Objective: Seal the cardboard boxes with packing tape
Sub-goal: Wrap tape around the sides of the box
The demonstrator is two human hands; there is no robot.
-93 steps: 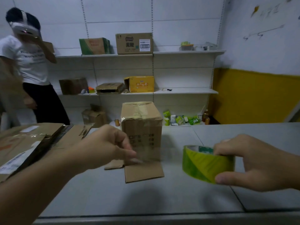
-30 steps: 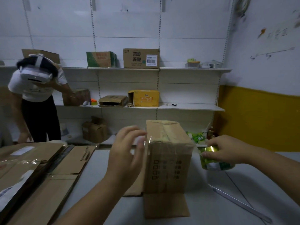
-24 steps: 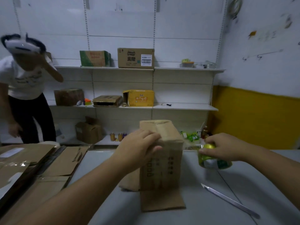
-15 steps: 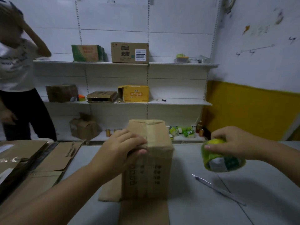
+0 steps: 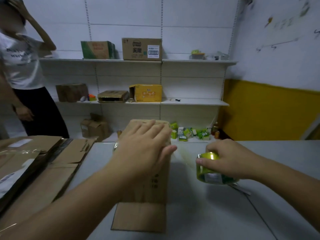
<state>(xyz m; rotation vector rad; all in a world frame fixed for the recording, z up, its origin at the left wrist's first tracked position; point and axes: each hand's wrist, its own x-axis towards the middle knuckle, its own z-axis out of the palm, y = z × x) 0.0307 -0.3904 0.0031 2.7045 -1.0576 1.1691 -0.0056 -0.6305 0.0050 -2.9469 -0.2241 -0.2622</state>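
Two hands on the job: the left hand point(image 5: 147, 146) lies flat against the top of the cardboard box point(image 5: 155, 184), fingers straight and spread, thumb reaching over the right edge, pressing rather than gripping. The right hand point(image 5: 230, 158) is curled tight round the tape roll point(image 5: 207, 170), low and just to the right of the box. A clear tape strip point(image 5: 183, 156) stretches from the box's upper edge to the roll.

The box stands tall and narrow in the middle of the bench point(image 5: 199, 213), with one bottom flap point(image 5: 138, 217) still splayed out toward the camera.

Here's the danger, as I read it. That strip hangs in open air, and any slack or twist could fold it onto itself or lay it down wrinkled. Pull too hard to the right and the box could slide or tip, since only a flat palm steadies it. There's also a blade point(image 5: 242, 190) lying on the bench just under the right hand, partly hidden, close enough to catch the tape or a finger.

Compared with half a second ago, the left hand has gone from fingers hooked over the top edge to a flat, open press. The roll has dropped from up in the air to near the bench, closer to the box. Three seconds back, the left hand was pinching the tape end in front of the box, so the end looks to be stuck down now.
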